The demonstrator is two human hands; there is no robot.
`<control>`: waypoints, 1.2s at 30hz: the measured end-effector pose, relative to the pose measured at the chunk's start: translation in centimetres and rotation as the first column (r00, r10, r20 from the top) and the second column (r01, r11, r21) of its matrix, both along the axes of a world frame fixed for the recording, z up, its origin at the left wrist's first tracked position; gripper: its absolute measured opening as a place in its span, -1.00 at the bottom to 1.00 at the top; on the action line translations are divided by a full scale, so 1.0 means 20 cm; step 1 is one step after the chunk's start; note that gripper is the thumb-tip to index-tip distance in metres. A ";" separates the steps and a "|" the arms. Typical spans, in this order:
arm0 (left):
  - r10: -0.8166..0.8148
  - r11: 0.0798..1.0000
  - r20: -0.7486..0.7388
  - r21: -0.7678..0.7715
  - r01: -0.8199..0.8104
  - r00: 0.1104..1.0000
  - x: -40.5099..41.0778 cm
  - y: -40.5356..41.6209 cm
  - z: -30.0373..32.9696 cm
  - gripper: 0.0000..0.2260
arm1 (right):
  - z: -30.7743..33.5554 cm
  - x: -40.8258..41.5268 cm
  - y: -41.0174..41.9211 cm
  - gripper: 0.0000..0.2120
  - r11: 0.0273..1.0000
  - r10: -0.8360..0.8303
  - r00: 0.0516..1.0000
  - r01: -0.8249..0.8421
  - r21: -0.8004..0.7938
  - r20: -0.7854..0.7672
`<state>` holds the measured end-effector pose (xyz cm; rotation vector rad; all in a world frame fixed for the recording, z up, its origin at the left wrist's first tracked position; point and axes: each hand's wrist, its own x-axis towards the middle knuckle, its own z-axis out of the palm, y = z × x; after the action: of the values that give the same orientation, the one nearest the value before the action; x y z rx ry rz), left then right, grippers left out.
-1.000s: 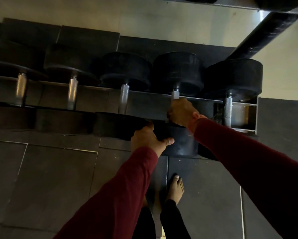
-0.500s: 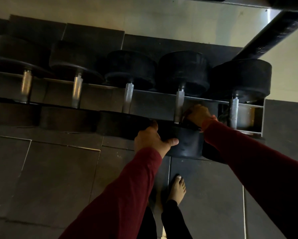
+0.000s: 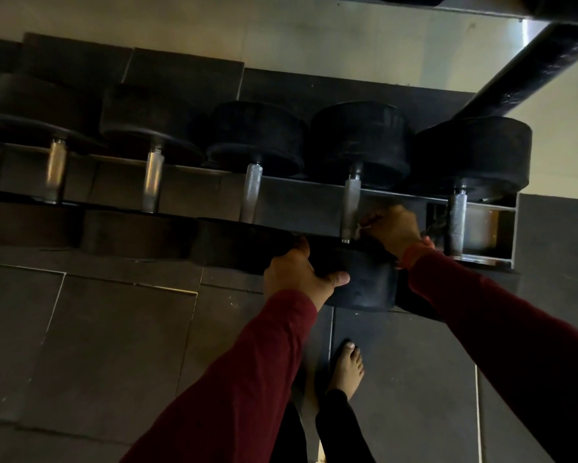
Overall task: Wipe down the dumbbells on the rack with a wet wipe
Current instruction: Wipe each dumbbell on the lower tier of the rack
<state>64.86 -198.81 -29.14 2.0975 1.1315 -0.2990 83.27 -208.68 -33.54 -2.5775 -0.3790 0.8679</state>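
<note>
Several black dumbbells with knurled steel handles lie side by side on a low metal rack (image 3: 301, 202). My left hand (image 3: 297, 272) grips the near rubber head (image 3: 364, 282) of the second dumbbell from the right, thumb across its face. My right hand (image 3: 393, 228) sits just right of that dumbbell's steel handle (image 3: 351, 205), fingers curled around a small white wet wipe (image 3: 361, 225) near the handle's lower end. Most of the wipe is hidden inside the hand. The rightmost dumbbell's handle (image 3: 456, 222) stands beside my right wrist.
Dark rubber floor tiles (image 3: 114, 345) lie in front of the rack, and my bare foot (image 3: 346, 369) stands on them below the hands. A black slanted rack beam (image 3: 528, 65) crosses the upper right. A pale wall (image 3: 247, 28) runs behind.
My right hand has slid off the steel handle, down and to its right side, leaving the handle bare. My left hand has stayed on the near head.
</note>
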 end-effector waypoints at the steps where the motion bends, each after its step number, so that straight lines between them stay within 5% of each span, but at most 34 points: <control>1: 0.002 1.000 -0.005 -0.002 -0.002 1.000 0.00 0.00 0.00 -0.19 | 0.01 0.00 0.00 -0.84 1.000 -0.028 1.000 0.028 0.011 -0.015; 8: 0.011 1.000 0.024 0.008 -0.012 1.000 0.00 0.00 -0.01 -0.21 | 0.04 -0.06 0.01 -0.82 0.991 0.088 0.993 -0.095 0.091 0.084; 14: 0.009 1.000 0.010 0.000 -0.009 1.000 0.00 0.00 -0.02 -0.21 | 0.01 -0.05 0.07 -0.89 0.970 -0.120 0.969 0.068 0.235 0.215; 18: 0.014 1.000 0.006 -0.004 -0.014 1.000 -0.01 0.00 -0.02 -0.21 | 0.00 -0.01 0.11 -0.92 0.900 -0.326 0.935 0.263 0.347 0.138; 25: 0.004 1.000 0.002 -0.002 -0.004 1.000 -0.01 0.00 -0.03 -0.20 | 0.00 0.05 0.24 -0.88 0.541 -0.716 0.661 0.729 0.419 -0.226; 36: -0.003 0.999 -0.024 -0.043 0.002 1.000 -0.01 0.00 0.00 -0.14 | 0.03 0.03 0.31 -0.87 0.133 -0.731 0.333 0.926 0.354 -0.596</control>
<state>64.68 -198.79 -29.10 2.0630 1.1273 -0.3475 83.93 -202.42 -32.84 -1.4610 0.7607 0.4569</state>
